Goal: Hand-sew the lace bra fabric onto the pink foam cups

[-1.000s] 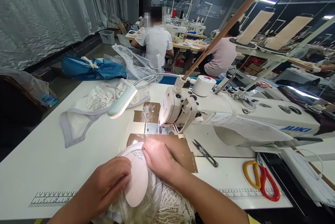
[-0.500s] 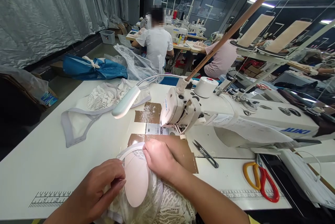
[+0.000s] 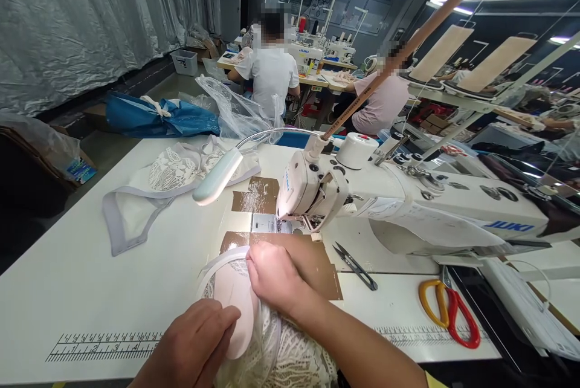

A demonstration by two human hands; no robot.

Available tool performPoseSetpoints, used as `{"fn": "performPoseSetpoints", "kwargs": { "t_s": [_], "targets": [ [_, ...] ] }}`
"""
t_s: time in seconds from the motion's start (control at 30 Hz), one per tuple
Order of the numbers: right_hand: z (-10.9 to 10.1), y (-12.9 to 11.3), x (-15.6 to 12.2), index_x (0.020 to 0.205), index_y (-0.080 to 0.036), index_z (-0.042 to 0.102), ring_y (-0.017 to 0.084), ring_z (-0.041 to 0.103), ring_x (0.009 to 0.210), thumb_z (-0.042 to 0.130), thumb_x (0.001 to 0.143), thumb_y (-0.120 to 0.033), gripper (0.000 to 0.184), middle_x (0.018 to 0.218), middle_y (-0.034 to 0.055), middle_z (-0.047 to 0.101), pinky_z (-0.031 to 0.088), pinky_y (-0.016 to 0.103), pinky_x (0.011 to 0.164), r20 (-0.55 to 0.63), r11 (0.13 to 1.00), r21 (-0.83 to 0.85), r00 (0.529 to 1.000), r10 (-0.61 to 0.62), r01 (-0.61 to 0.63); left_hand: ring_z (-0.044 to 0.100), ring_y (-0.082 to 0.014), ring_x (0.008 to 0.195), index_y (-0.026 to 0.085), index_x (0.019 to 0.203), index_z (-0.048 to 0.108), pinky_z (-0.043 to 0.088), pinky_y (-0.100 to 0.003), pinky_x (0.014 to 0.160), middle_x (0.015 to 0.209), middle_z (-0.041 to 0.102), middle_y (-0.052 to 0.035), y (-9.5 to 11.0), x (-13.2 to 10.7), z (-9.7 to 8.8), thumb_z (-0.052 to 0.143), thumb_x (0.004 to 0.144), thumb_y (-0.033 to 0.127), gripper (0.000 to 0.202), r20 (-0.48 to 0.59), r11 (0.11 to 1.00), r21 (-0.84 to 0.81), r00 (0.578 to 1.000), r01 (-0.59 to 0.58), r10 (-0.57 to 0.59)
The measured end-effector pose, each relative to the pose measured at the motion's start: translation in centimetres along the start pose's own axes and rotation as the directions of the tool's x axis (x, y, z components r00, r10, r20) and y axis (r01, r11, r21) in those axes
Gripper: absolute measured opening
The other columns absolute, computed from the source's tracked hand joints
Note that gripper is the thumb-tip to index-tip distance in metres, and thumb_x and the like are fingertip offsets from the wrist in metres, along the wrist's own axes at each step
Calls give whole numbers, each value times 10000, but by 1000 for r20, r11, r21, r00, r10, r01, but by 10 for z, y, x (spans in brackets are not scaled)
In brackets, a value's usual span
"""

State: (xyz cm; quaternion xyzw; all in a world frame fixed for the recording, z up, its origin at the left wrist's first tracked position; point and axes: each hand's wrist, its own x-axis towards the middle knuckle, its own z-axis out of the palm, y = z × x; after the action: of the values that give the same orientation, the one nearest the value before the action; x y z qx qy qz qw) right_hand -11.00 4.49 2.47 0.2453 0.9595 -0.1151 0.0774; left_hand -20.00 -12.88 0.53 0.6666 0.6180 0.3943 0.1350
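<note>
My right hand point(image 3: 275, 273) is closed on the grey-edged rim of a white lace bra point(image 3: 294, 352), pinching it at the top of one cup. On that cup lies a smooth pale oval pad point(image 3: 233, 297). My left hand point(image 3: 194, 336) has its fingers curled together at the pad's lower left side, the thumb mostly hidden. Lace bunches below my right wrist. Just beyond the hands stands a white sewing machine point(image 3: 312, 185), its needle area over a metal plate point(image 3: 265, 223). Brown tape point(image 3: 312, 258) covers the table in front of it.
Another lace bra point(image 3: 174, 167) lies at the left of the white table point(image 3: 58, 279). Black thread snips point(image 3: 356, 266) and scissors with yellow and red handles point(image 3: 462, 318) lie at right. A lamp point(image 3: 217, 177) overhangs the table. Two people sit ahead.
My left hand has moved right and down from the cup's left edge onto the pad, uncovering the lace there. My right hand keeps its pinch in nearly the same place.
</note>
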Motion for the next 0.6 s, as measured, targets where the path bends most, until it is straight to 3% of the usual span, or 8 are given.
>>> {"fn": "performPoseSetpoints", "kwargs": {
  "t_s": [0.33,0.47,0.6],
  "targets": [
    [1,-1,1,875,-139,614,199,616,717,435,887,-166,182,826,71,652,414,271,569,18,999,-32,1000,16,-15,647,-182,819,189,1159,536,523,-267,744,912,675,-61,-7,-7,11,459,918,90,271,-76,1000,23,997,20,-18],
    [-2,-2,2,870,-142,610,198,619,689,431,888,-155,180,816,71,650,420,272,556,19,998,-63,1000,8,-7,686,-212,753,158,1128,526,549,-299,661,858,698,-87,-14,0,19,409,947,156,216,-86,971,239,996,16,5],
    [-3,-2,2,869,-135,609,193,618,687,463,848,-90,155,816,80,650,424,263,565,45,993,-104,998,-43,48,630,-197,539,184,884,561,498,-299,502,649,641,-34,-14,13,24,390,946,179,183,-5,920,382,996,87,-92]
  ]
}}
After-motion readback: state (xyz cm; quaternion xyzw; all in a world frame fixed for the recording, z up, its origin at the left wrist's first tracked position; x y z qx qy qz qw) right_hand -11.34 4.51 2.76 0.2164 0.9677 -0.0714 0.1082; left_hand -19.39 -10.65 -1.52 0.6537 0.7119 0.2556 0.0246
